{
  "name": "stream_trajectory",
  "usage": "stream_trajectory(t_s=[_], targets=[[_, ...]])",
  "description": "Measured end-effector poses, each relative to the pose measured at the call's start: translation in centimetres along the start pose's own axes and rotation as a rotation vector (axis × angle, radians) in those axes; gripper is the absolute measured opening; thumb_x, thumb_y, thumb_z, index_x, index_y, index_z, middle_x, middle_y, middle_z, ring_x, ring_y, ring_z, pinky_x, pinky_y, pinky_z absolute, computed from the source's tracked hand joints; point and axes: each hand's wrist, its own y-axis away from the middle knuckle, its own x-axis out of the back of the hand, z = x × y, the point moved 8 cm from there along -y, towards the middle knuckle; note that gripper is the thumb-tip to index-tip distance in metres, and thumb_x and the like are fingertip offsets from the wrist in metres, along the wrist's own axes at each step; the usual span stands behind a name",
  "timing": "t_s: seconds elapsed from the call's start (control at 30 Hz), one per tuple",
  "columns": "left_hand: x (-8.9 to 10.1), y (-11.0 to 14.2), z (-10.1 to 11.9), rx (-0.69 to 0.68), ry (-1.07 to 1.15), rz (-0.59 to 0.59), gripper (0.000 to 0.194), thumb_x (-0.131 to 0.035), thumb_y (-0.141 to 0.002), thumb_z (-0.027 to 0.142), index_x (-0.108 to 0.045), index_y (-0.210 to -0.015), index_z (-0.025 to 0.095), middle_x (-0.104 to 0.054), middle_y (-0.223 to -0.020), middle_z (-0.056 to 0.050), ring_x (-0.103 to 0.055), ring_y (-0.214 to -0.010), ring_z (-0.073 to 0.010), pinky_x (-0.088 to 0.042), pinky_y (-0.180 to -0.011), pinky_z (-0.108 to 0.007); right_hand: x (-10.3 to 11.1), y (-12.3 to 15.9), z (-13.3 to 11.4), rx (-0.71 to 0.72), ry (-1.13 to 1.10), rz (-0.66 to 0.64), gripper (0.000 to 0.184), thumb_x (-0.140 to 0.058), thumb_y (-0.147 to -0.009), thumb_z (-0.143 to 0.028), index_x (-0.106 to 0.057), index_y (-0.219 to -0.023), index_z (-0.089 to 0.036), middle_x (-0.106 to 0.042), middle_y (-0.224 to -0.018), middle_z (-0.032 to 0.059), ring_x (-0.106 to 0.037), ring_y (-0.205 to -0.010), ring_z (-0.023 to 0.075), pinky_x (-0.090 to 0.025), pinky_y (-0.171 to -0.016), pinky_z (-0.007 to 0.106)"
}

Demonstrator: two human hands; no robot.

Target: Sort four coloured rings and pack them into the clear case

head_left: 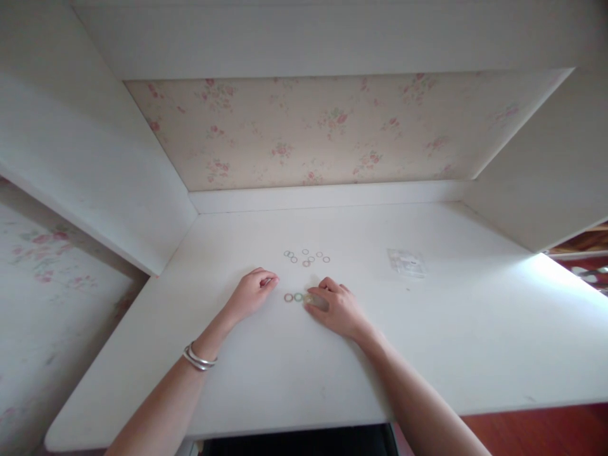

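Observation:
Several small coloured rings (306, 256) lie scattered on the white desk (266, 373) beyond my hands. Closer in, a short row of rings (293, 297) sits between my hands. My right hand (335, 308) rests on the desk at the right end of that row, fingers curled with the tips touching a pale ring. My left hand (253, 292) lies left of the row, fingers curled inward and tips pinched together; what it holds, if anything, is hidden. A silver bangle (199, 358) circles my left wrist.
A small clear plastic bag (406, 263) lies on the desk to the right of the rings. White side panels and a floral back wall (308, 130) enclose the desk. The front edge runs close below my forearms.

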Motion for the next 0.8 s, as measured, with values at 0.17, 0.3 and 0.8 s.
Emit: stream_trajectory(t_s=[0.17, 0.3, 0.8], targets=[[-0.7, 0.5, -1.0, 0.031, 0.040, -0.030, 0.030, -0.045, -0.087, 0.038, -0.068, -0.092, 0.019, -0.063, -0.085, -0.004, -0.058, -0.077, -0.0149, -0.044, -0.073, -0.026, -0.1, -0.1, 0.1, 0.012, -0.001, 0.031, 0.027, -0.056, -0.083, -0.039, -0.066, -0.106, -0.031, -0.056, -0.094, 0.0037, -0.057, -0.077, 0.0152, -0.044, -0.078, 0.032], [-1.0, 0.5, -1.4, 0.044, 0.039, -0.051, 0.028, -0.046, -0.086, 0.036, -0.068, -0.090, 0.019, -0.064, -0.087, -0.004, -0.058, -0.076, -0.0152, -0.044, -0.071, -0.026, -0.2, -0.1, -0.1, 0.035, -0.005, 0.033, 0.024, -0.053, -0.085, -0.037, -0.067, -0.103, -0.031, -0.056, -0.092, 0.0035, -0.056, -0.075, 0.0139, -0.044, -0.075, 0.030], [-1.3, 0.7, -1.2, 0.009, -0.030, -0.087, 0.024, -0.048, -0.086, 0.033, -0.069, -0.088, 0.022, -0.066, -0.087, -0.001, -0.058, -0.074, -0.0133, -0.043, -0.071, -0.023, -0.5, -0.1, -0.5, 0.044, 0.046, 0.008, 0.021, -0.050, -0.088, -0.035, -0.067, -0.100, -0.029, -0.057, -0.095, 0.0032, -0.056, -0.073, 0.0139, -0.043, -0.074, 0.029]])
